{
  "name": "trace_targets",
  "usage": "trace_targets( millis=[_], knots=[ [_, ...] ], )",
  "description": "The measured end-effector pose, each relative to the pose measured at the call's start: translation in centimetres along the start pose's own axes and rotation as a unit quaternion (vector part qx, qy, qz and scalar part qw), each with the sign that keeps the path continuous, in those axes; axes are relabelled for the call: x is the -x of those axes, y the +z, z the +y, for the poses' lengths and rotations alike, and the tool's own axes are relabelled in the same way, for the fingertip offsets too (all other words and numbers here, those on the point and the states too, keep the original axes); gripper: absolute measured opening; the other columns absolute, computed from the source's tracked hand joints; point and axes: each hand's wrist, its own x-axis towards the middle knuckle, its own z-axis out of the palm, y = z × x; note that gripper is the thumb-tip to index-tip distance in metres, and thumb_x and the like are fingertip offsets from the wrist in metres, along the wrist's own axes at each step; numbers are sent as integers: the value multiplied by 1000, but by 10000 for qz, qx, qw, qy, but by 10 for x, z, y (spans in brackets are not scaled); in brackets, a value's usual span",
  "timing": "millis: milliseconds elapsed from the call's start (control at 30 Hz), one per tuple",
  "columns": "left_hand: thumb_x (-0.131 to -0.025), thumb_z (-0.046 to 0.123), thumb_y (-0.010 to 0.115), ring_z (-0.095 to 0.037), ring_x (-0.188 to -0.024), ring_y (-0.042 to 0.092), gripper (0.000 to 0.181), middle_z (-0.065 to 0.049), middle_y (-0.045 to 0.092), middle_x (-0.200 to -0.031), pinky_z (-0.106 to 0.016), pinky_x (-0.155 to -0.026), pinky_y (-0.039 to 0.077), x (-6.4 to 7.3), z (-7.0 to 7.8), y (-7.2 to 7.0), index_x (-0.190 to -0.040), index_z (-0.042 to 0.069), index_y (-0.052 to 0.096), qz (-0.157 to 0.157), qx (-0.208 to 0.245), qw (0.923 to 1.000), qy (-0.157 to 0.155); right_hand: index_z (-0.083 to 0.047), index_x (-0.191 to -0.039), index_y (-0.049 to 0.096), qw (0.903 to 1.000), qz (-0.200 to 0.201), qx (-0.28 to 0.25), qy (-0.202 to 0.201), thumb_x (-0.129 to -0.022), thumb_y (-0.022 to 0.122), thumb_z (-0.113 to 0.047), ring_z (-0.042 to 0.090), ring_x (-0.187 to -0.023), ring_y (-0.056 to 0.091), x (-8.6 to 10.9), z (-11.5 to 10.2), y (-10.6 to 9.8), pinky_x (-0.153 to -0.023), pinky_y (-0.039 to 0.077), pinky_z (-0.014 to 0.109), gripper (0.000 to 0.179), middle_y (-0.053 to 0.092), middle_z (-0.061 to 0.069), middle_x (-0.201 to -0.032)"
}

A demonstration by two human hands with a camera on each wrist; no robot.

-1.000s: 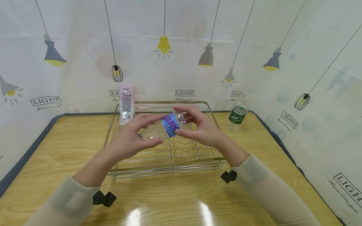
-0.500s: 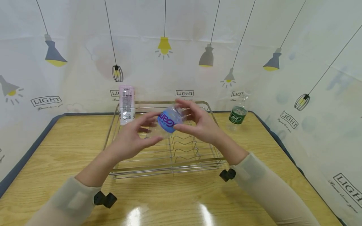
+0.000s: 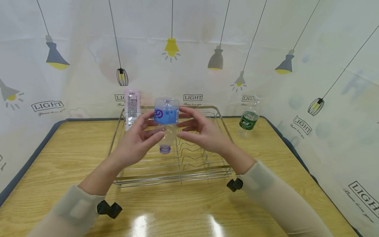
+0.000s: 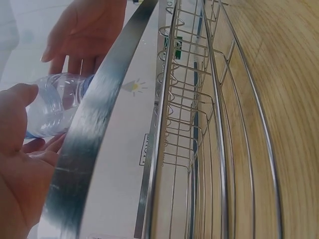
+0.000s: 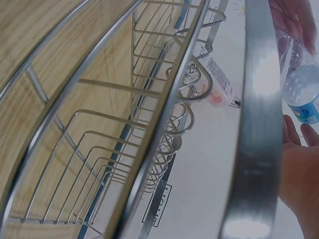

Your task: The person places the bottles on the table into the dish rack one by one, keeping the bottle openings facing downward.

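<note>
An empty clear plastic bottle point(image 3: 167, 114) with a blue label and purple neck ring hangs upside down above the wire dish rack point(image 3: 174, 176). My left hand point(image 3: 134, 141) grips it from the left; in the left wrist view the thumb presses on the clear bottle's side point(image 4: 49, 110). On the other side my right hand point(image 3: 207, 135) is held close, its fingers loosely bent around the air by the label. In the right wrist view its fingertips point(image 5: 308, 133) are just below the label. Whether they touch the bottle is unclear.
A pink and white bottle point(image 3: 132, 108) stands at the rack's back left corner. Behind and right of the rack, a clear bottle with a green label point(image 3: 248, 120) stands on the wooden table point(image 3: 177, 210). A lamp-printed curtain point(image 3: 195, 75) surrounds the table's back and sides.
The blue-labelled bottle has turned from lying tilted between both hands to upside down, neck toward the rack, and shifted slightly left. My right hand has lost its hold on the neck end.
</note>
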Motion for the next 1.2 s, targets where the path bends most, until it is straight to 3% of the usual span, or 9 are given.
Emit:
trace_targets(
  millis=[167,333,533,933,1100,1200],
  knots=[
    [-113,19,64,-41,-144,62,66,-19,57,-157,-41,-109,58,1,-1,2,-169,15,28,-95,-1,9999,94,-17,-166,42,9997,113,-110,176,-103,76,-6,32,-133,68,-2,0,7,-108,60,40,73,58,14,-155],
    [-112,15,65,-41,-137,67,65,-21,62,-154,-36,-105,61,1,-1,4,-167,14,31,-88,-35,9998,153,-17,-166,37,9988,143,-369,278,-102,77,-3,38,-132,67,-4,-1,12,-108,60,38,77,56,16,-153],
    [-111,14,68,-42,-130,71,66,-21,58,-152,-35,-95,65,1,0,5,-167,18,34,-61,-25,9999,88,-15,-165,36,9983,159,-478,305,-102,76,-1,35,-127,70,-5,0,15,-105,61,38,76,57,16,-148],
    [-110,19,70,-40,-125,73,69,-19,56,-150,-35,-93,66,3,-2,3,-171,22,36,-28,-266,9996,22,-12,-163,37,9980,77,-564,293,-101,76,0,31,-124,70,-5,2,17,-104,62,40,74,57,18,-145],
    [-112,18,67,-38,-122,73,63,-19,60,-148,-35,-91,66,9,0,-4,-169,21,41,-33,-323,9994,91,-9,-164,35,9980,124,-572,231,-100,76,3,39,-123,68,-4,2,15,-102,63,40,76,56,21,-143],
    [-112,21,66,-33,-120,73,59,-16,63,-146,-34,-91,65,18,1,-15,-167,21,44,1,-593,9982,14,-9,-164,35,9982,171,-540,218,-100,76,3,43,-124,67,-4,2,13,-101,63,38,77,55,20,-142]
  ],
)
